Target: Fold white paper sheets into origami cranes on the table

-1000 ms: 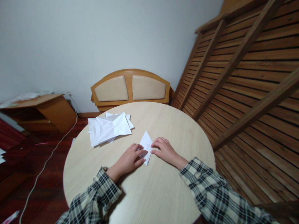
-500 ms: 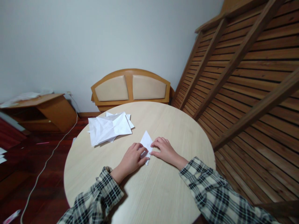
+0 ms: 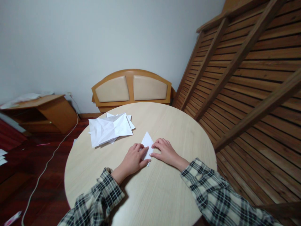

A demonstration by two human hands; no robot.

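Note:
A small folded piece of white paper [image 3: 147,140], shaped like a kite, lies flat on the round wooden table [image 3: 162,191], its pointed tip facing away from me. My left hand [image 3: 134,159] covers its left side, with thumb and fingers gripping it near the lower edge. From the right, my right hand [image 3: 166,152] pinches the paper's right edge between thumb and fingertips. The fingers hide part of the lower half and its folds. Beyond my left hand rests a stack of creased white paper sheets [image 3: 110,128].
A wooden headboard [image 3: 130,84] with padded panels stands behind the table. Slatted wooden panels [image 3: 246,78] lean along the right. At the left are a low cabinet [image 3: 54,113] and a white cable [image 3: 48,163] running over the dark red floor [image 3: 47,201].
My left fingers have shifted slightly on the folded paper, the index finger straightening. My right hand and the paper have stayed almost in place.

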